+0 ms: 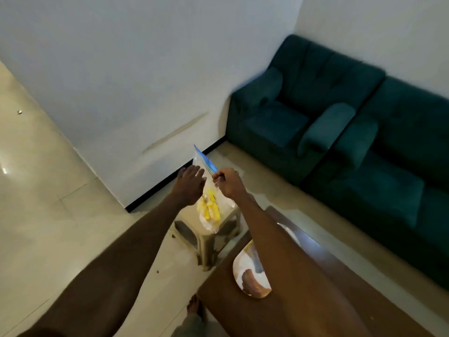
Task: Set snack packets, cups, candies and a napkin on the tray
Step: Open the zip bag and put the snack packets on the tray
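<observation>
Early stage: right hand [230,183] fingers pinch the clear snack bag [211,203] top, left hand [190,184] fingers spread; tray [252,276] at 5 o'clock looks unfilled.

Clear glossy plastic bag [207,190], glossy floor tiles [36,190], seemingly velvety sofa [340,117].

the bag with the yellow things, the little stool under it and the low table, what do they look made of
Bag: thin clear plastic film with a blue closure strip; the yellow pieces show through it.
Stool: probably moulded beige plastic, matte and scuffed, with hollow splayed legs.
Table: seems dark brown wood or wood laminate with a smooth, faintly glossy top; too dim to tell which.
</observation>
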